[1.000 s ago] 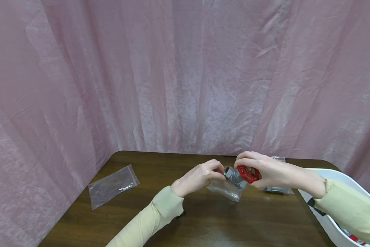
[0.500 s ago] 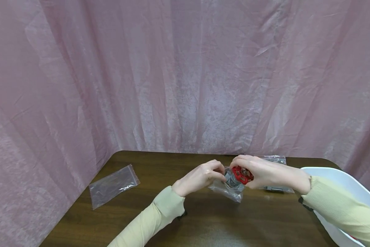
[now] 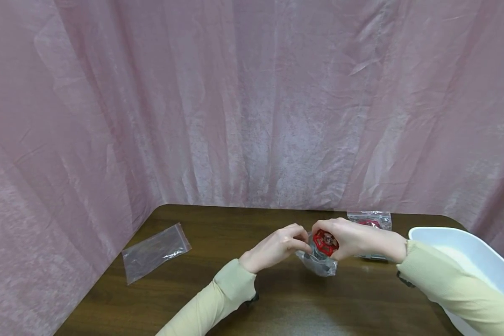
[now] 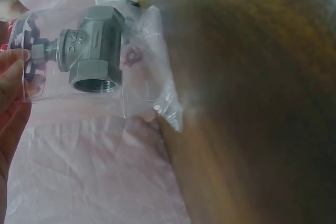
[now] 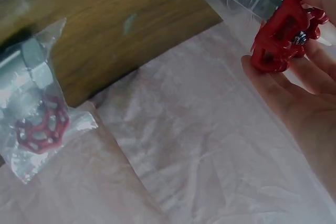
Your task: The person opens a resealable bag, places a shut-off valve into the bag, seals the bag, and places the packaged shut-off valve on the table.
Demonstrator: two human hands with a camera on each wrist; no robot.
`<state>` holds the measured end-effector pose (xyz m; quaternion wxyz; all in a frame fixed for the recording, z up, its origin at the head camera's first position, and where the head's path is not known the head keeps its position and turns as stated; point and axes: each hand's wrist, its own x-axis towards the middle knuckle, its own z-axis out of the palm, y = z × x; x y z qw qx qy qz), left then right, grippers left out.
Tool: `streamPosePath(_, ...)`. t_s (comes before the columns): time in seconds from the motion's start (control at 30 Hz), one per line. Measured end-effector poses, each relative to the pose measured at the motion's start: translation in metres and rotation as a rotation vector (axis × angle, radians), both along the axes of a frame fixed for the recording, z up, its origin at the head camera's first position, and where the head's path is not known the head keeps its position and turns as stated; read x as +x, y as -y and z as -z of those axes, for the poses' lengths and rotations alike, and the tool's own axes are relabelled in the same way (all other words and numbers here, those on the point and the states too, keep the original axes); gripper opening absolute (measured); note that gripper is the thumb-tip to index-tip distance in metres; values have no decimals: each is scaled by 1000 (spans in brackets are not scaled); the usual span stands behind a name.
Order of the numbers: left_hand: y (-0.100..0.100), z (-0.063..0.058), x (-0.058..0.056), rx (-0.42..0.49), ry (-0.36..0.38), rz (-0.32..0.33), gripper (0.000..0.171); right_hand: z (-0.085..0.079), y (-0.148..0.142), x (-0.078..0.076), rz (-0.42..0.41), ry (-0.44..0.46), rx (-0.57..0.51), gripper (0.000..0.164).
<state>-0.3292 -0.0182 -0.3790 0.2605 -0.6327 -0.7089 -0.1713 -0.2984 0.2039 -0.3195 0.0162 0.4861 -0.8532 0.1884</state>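
My right hand grips the red handwheel of a grey metal gate valve. The valve's body sits inside a clear zip bag, its threaded port showing through the plastic in the left wrist view. At the bag's mouth, my left hand pinches the plastic edge beside the wheel. In the right wrist view, fingertips curl around the wheel, which is at the bag's opening. Both hands are above the table, the bag hanging below them.
A second bagged valve with a red wheel lies on the wooden table behind my right hand. A flat clear bag lies at the left. A white bin stands right; a pink curtain hangs behind.
My right hand has moved left and slightly down, sliding the valve's body into the bag. The left hand keeps its pinch and has shifted slightly right with the bag.
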Motion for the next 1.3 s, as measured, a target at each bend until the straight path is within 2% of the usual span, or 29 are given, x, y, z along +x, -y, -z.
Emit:
streamPosePath(0.23, 0, 9, -2, 13, -4, -14, 24, 11, -1, -3, 13, 22, -22, 58)
streamPosePath(0.43, -1, 12, -5, 25, 9, -18, 27, 15, 2, -4, 18, 11, 10, 61)
streamPosePath(0.7, 0, 15, -3, 7, 30, -19, 32, 20, 5, -5, 17, 38, 40, 60)
streamPosePath(1.0, 1, 17, -4, 1, 33, -16, 37, 24, 7, -7, -18, 18, -6, 55)
streamPosePath(1.13, 1, 18, -5, -1, 22, -15, 37, 26, 6, -7, -4, -11, -26, 54)
streamPosePath(1.3, 2, 19, -5, -6, 43, -17, 39, 29, 5, -4, 18, -49, -43, 53)
